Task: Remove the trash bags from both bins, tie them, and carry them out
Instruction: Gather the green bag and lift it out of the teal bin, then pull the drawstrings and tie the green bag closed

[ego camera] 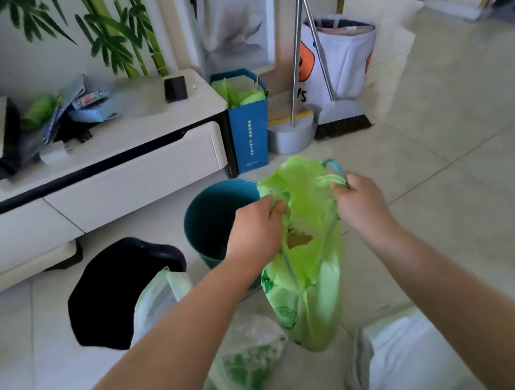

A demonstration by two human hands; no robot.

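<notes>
A bright green trash bag (309,274) hangs in front of me, out of the teal bin (210,222) just behind it. My left hand (254,229) grips the bag's left upper edge. My right hand (360,202) pinches the right edge by its teal drawstring loop (334,165). The bag's mouth is pulled open between my hands and brown trash shows inside. A second, pale translucent bag (239,363) with green print lies on the floor under my left forearm. A black bin (113,292) stands to the left of it.
A white low cabinet (132,177) with clutter and a phone runs along the left. Beside it stands a blue paper bag (250,135) with green bags inside. A dustpan (290,132), broom (342,120) and a white tote (342,60) lean at the wall. Tiled floor spreads right.
</notes>
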